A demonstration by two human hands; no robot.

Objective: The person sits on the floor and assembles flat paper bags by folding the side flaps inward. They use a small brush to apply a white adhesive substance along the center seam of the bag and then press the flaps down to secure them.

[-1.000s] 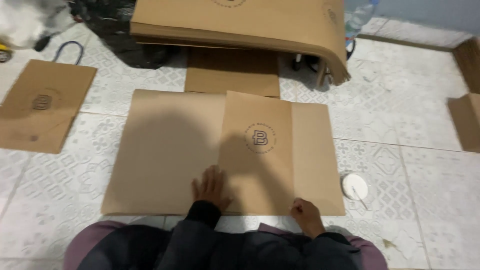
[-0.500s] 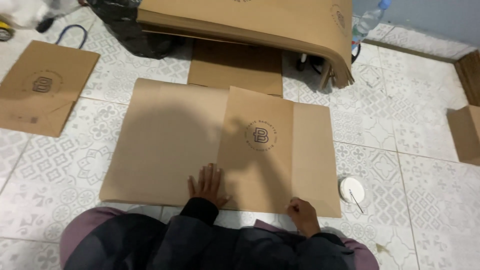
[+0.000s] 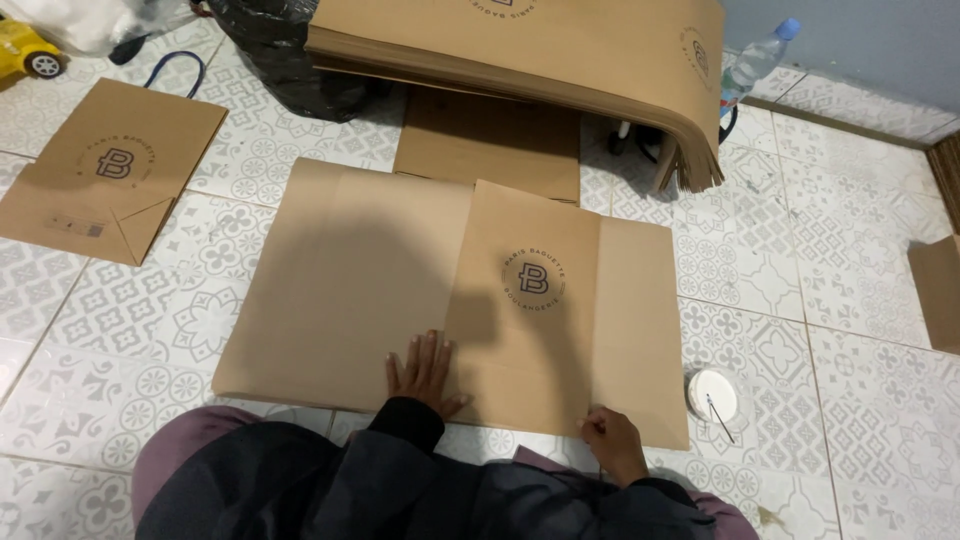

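1. Brown paper sheet (image 3: 400, 290), large and creased into panels, lies flat on the patterned tile floor (image 3: 820, 300), its near edge just in front of the person's knees.
2. Left hand (image 3: 424, 370) rests palm down on it near that edge, fingers spread and pressing beside the fold line.
3. Right hand (image 3: 612, 440) is curled at the near right corner, apparently pinching the sheet's edge; the exact grip is hard to tell.
4. Judging by its look, the sheet is light, thin and stiff enough to hold a crease, likely to slide on tile unless pinned, and easy to tear at the edges.
5. Best hold seems the corners and folded edges.
6. Just right of the right hand sits a small white lid (image 3: 712, 394); beyond both hands hangs a stack of brown sheets (image 3: 560, 50).
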